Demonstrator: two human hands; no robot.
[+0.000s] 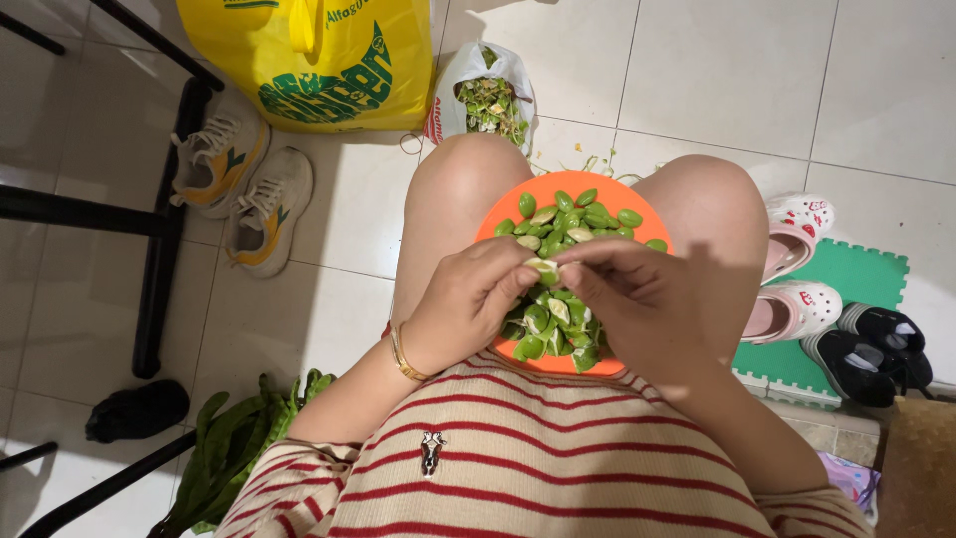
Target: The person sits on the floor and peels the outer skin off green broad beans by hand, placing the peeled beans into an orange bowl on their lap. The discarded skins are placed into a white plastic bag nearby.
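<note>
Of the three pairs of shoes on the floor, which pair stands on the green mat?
The pink-and-white clogs beside the right knee: they overlap the green foam mat. The black pair and the yellow-and-white sneakers rest on tiles.

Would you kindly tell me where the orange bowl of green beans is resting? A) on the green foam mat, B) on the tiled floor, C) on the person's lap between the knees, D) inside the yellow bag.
C: the orange bowl sits on the lap between both knees, with the left hand and right hand pinching one bean above it.
</note>
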